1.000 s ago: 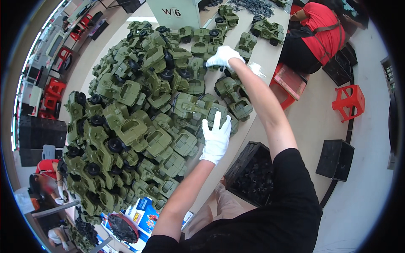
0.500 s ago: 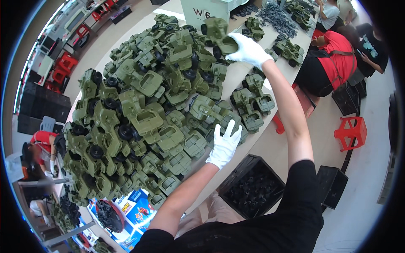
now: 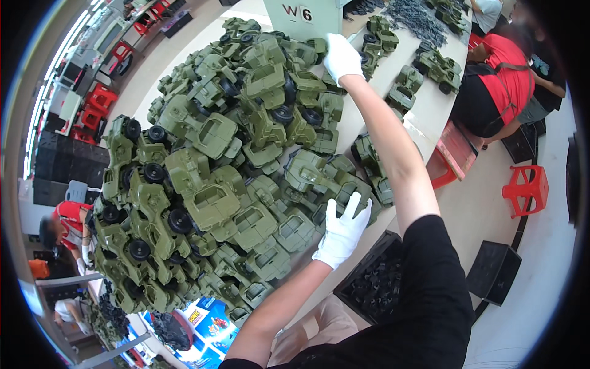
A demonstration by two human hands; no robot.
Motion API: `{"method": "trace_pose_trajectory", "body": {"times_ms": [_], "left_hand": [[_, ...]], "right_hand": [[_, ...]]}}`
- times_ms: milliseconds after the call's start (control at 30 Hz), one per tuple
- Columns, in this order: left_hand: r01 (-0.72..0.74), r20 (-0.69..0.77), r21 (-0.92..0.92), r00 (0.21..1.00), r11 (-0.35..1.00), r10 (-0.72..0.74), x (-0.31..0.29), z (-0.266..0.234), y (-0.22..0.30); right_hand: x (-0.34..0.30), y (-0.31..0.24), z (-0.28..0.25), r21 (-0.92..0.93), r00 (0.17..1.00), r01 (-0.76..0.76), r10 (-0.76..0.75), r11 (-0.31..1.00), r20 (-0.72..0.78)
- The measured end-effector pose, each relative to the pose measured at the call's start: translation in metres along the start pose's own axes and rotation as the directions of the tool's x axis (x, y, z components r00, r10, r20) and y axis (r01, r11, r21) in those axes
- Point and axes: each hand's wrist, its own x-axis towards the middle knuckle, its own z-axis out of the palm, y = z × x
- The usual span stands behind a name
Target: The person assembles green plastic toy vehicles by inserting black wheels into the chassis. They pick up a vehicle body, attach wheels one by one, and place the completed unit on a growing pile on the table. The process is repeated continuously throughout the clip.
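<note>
A large heap of olive-green toy military vehicles (image 3: 212,206) with black wheels covers the table. At the heap's far end, my gloved right hand (image 3: 342,59) is closed at the side of one green toy vehicle (image 3: 316,49); the glove hides part of it, and the fingertips hardly show. My left hand (image 3: 345,229), also in a white glove, is open with its fingers spread. It rests at the near right edge of the heap, by another toy vehicle (image 3: 344,187), and grips nothing that I can see.
A pale green box (image 3: 301,18) stands behind the heap. Several more toy vehicles (image 3: 439,66) and grey small parts (image 3: 418,21) lie at the far right. Below the table edge sits a black crate (image 3: 372,280) of dark parts. A red stool (image 3: 526,190) and co-workers (image 3: 501,80) are on the right.
My right hand has moved left with the toy vehicle, down to the far end of the heap. The left hand keeps its spread pose beside the heap. The whole view has shifted slightly.
</note>
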Motion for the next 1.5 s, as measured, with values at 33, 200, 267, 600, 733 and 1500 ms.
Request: {"method": "trace_pose_trajectory", "body": {"times_ms": [33, 200, 267, 600, 733, 1500], "left_hand": [[-0.001, -0.019, -0.016, 1.000, 1.000, 0.001, 0.000, 0.000, -0.002], [-0.037, -0.048, 0.016, 0.998, 0.999, 0.038, 0.001, 0.003, -0.003], [-0.037, -0.039, 0.023, 0.999, 0.999, 0.037, 0.002, 0.001, -0.003], [-0.031, -0.005, -0.035, 1.000, 0.999, 0.031, 0.002, -0.005, -0.003], [-0.036, -0.064, -0.051, 0.997, 0.998, 0.033, 0.000, -0.002, -0.002], [0.136, 0.024, -0.134, 0.991, 0.982, -0.134, 0.024, -0.013, -0.015]], "right_hand": [[-0.012, 0.001, -0.007, 0.023, 0.979, -0.195, 0.193, 0.981, 0.061], [-0.062, 0.043, 0.013, 0.185, 0.677, -0.594, 0.363, 0.783, 0.641], [-0.075, 0.039, 0.030, 0.313, 0.690, -0.652, 0.370, 0.690, 0.622], [-0.082, 0.022, 0.049, 0.293, 0.841, -0.485, 0.346, 0.824, 0.417], [-0.090, 0.016, 0.047, 0.258, 0.844, -0.497, 0.392, 0.828, 0.365], [-0.086, -0.002, 0.004, -0.387, 0.990, 0.084, -0.120, 0.918, -0.071]]}}
